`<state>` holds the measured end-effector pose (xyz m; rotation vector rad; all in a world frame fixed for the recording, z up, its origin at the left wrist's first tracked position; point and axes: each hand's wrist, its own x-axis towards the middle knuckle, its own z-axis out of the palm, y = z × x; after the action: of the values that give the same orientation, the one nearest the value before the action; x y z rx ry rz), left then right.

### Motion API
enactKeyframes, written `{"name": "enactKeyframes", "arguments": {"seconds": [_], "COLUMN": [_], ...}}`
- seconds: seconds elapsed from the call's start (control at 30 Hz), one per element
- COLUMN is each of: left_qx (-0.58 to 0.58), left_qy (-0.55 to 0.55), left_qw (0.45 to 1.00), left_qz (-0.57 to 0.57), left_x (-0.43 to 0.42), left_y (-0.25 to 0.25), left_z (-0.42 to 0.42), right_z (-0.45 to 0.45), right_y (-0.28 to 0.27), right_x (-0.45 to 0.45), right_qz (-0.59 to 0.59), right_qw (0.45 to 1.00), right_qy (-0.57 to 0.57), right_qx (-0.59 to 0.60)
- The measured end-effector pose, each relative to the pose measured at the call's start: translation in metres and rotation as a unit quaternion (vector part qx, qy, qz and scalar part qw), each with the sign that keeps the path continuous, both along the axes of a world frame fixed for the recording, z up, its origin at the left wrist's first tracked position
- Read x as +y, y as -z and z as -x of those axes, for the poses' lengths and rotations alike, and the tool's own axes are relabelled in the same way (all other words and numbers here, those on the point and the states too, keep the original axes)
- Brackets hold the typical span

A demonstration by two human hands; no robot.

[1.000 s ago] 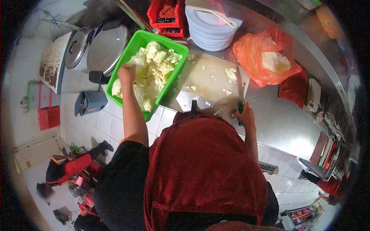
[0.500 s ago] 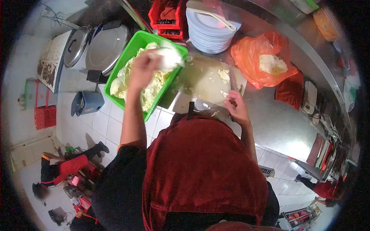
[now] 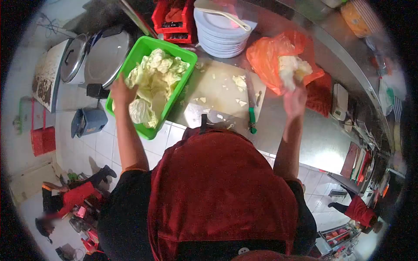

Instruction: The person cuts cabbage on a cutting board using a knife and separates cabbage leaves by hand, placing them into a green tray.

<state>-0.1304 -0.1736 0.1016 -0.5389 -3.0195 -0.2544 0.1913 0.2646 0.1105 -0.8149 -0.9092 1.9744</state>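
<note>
My left hand (image 3: 123,91) is at the left rim of a green plastic tub (image 3: 188,71), thumb over the inside, fingers seemingly closed round the rim. Pale cabbage leaves (image 3: 161,80) fill much of the tub. My right hand (image 3: 296,99), smeared by motion, reaches to the front of an orange plastic bag (image 3: 263,56) holding whitish cabbage pieces (image 3: 294,64). A blurred white patch shows at its fingertips; whether the hand grips it, I cannot tell. Between my hands, a knife with a green handle (image 3: 252,119) rests on the cutting board (image 3: 217,93) among cabbage scraps (image 3: 239,81).
A stack of white plates (image 3: 222,41) with a pale long-handled utensil on top stands behind the board, beside red bins (image 3: 174,21). Lidded pots (image 3: 106,58) stand to the left. A dark red cloth (image 3: 320,95) lies by the bag. Other people are lower left and lower right.
My left hand has gone from above the tub, where it held something white and blurred, to the left rim. My right hand has moved from the board to the bag, uncovering the knife's handle.
</note>
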Motion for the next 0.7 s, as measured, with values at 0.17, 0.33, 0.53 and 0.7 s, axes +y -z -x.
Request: {"name": "enactKeyframes", "arguments": {"seconds": [0.17, 0.33, 0.53, 0.7], "left_qx": [-0.019, 0.095, 0.208, 0.14], "left_qy": [0.023, -0.137, -0.199, -0.151], "left_qw": [0.999, 0.974, 0.934, 0.955], "left_qz": [0.038, -0.151, -0.213, -0.214], "left_x": [-0.097, -0.077, -0.056, -0.055], "left_y": [0.086, 0.002, -0.062, -0.04], "left_z": [0.049, 0.011, 0.007, 0.036], "right_z": [0.021, 0.031, 0.017, -0.012], "right_y": [0.033, 0.076, 0.047, 0.059], "right_x": [0.103, 0.091, -0.032, 0.007], "right_qz": [-0.582, -0.405, -0.426, -0.301], "right_qw": [0.672, 0.901, 0.869, 0.899], "right_qy": [-0.002, -0.01, -0.017, -0.074], "right_qx": [-0.457, -0.156, -0.251, -0.31]}}
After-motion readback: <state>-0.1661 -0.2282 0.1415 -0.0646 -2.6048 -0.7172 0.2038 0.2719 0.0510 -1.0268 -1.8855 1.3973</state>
